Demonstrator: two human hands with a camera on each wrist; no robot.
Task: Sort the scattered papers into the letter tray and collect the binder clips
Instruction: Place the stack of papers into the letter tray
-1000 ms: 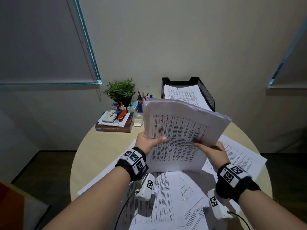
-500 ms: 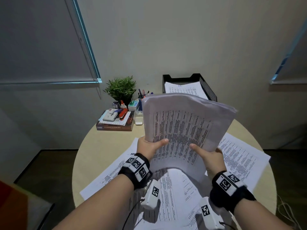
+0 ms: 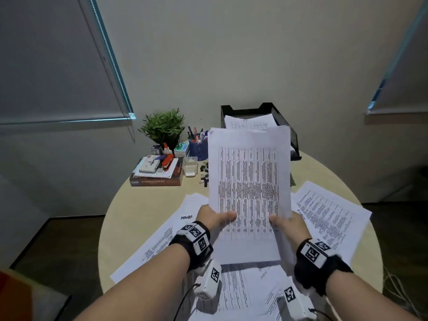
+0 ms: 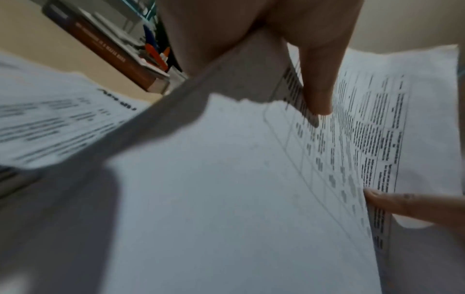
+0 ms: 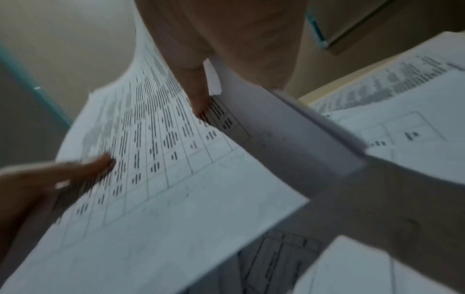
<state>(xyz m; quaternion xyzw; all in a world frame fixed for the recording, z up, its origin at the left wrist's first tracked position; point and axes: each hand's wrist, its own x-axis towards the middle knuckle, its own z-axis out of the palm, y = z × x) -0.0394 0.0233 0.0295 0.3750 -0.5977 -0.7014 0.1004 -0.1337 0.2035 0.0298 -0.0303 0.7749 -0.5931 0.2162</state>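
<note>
We see our left hand (image 4: 264, 35) pinching a printed paper stack (image 4: 226, 179), thumb on top; a brown book (image 4: 110, 57) lies on the worktop (image 4: 37, 39) beyond.

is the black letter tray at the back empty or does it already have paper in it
Not empty: printed sheets already lie inside the letter tray.

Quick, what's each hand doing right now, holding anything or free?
Left hand: grips the left edge of the white printed paper stack, thumb on front.
Right hand: grips the same stack's right edge, thumb on front.
</note>
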